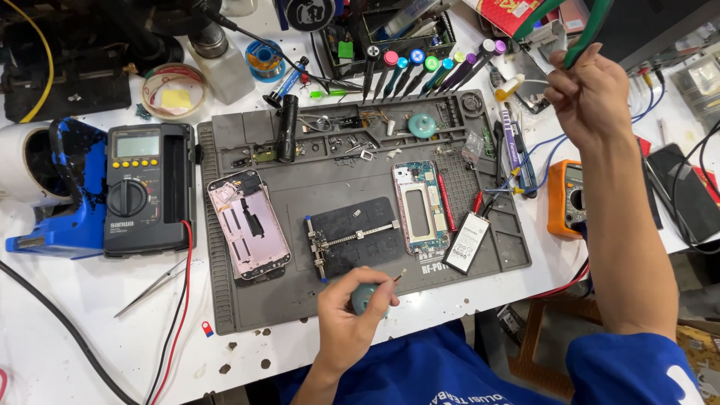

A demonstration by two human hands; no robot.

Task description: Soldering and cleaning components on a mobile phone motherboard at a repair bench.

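My left hand (352, 319) rests at the near edge of a grey work mat (360, 300), its fingers (382, 294) curled around a teal-handled screwdriver (366, 298) whose thin tip (400, 276) points up and to the right. Just beyond those fingers lies a dark clamp fixture (354, 238); to their left a pink phone body (247, 223), to their right an opened phone frame (421, 208) and a loose battery (466, 242). My right hand (589, 94) is raised far from the mat, pinching green-handled pliers (587, 34). The surface (97, 315) is white.
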